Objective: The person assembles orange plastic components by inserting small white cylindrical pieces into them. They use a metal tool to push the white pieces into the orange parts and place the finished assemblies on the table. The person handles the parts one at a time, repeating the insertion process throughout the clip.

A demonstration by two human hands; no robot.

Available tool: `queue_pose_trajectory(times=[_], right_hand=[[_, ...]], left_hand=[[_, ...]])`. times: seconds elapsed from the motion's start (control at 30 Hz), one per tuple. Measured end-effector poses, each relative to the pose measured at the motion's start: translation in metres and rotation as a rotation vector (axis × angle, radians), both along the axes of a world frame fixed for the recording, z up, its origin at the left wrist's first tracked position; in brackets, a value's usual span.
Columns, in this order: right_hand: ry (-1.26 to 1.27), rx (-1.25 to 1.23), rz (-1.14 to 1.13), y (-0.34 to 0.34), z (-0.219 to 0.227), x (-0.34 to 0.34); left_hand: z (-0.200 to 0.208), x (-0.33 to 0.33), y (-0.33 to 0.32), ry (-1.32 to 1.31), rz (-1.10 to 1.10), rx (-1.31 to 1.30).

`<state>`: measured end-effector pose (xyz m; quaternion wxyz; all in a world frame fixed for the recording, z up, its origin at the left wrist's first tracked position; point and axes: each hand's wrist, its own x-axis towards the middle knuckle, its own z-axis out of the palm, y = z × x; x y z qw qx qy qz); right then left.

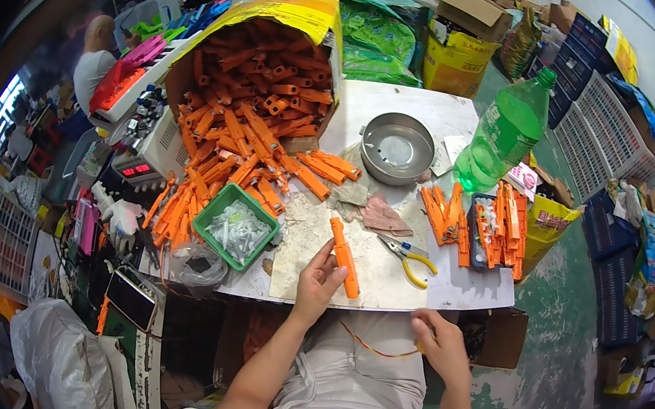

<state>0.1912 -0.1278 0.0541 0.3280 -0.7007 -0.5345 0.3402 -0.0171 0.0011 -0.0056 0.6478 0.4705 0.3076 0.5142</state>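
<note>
My left hand (320, 283) is closed round a long orange plastic part (345, 259), held upright above the work board near the table's front edge. My right hand (441, 343) is over my lap, just off the front edge, its fingers curled. A thin orange-brown wire (376, 349) loops across my lap and runs into those fingers. Right of the orange part lie pliers with yellow handles (415, 269). A green basket (236, 226) of small clear plastic pieces stands to the left of my left hand.
A big yellow sack (317, 13) spills many orange parts (253, 115) over the table's left. A metal bowl (397, 149) stands behind a pink cloth (385, 217). At right are a green bottle (505, 132) and a dark bin (482, 237) among more orange parts.
</note>
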Motion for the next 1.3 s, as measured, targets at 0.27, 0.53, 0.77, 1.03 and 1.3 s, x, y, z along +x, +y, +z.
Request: queue_pose_trajectory(times=[0.27, 0.53, 0.77, 1.03, 1.3], right_hand=[[-0.444, 0.469, -0.063, 0.019, 0.003, 0.014], [-0.671, 0.42, 0.122, 0.135, -0.049, 0.017], [0.084, 0.365, 0.044, 0.095, -0.016, -0.006], [-0.043, 0.364, 0.192, 0.055, 0.026, -0.017], [0.564, -0.111, 0.23, 0.054, 0.032, -0.004]], left_hand=[[-0.008, 0.0, 0.004, -0.048, -0.004, 0.003], [-0.01, -0.006, 0.007, -0.08, -0.044, -0.011], [0.0, -0.008, 0.003, -0.097, -0.119, -0.028], [0.031, -0.018, -0.022, 0.006, -0.336, -0.145], [0.051, -0.036, -0.026, 0.116, -0.504, -0.193]])
